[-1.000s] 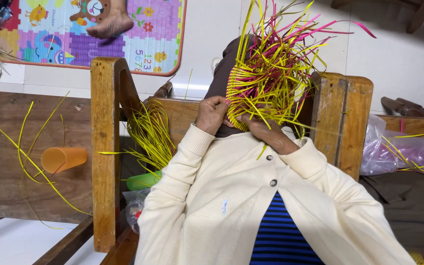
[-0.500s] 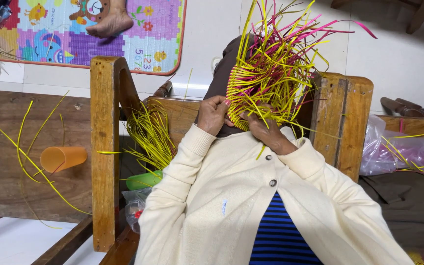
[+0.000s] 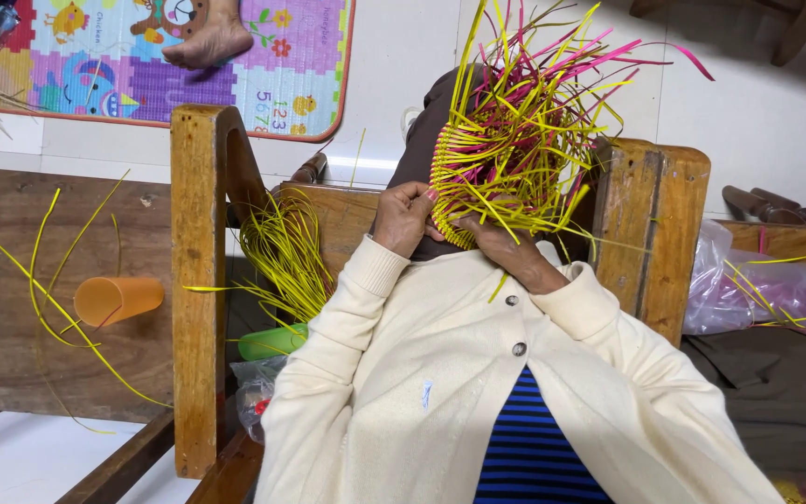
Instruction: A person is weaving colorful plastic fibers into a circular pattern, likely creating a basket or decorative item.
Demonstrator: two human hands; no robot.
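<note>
Both hands work a half-woven basket of yellow and pink strips, held up over the lap.

The basket (image 3: 506,159) stands with its long axis running away from the person, woven edge nearest the hands, loose strip ends fanning up and outward. The left hand (image 3: 403,217) pinches the woven rim; the right hand (image 3: 501,245) grips underneath, fingers curled among strips. A bundle of yellow strips (image 3: 286,252) lies beside the wooden chair arm (image 3: 200,280).

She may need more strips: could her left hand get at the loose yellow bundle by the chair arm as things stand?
Probably yes: the left hand grips the woven piece, but nothing lies between it and the yellow bundle.
</note>
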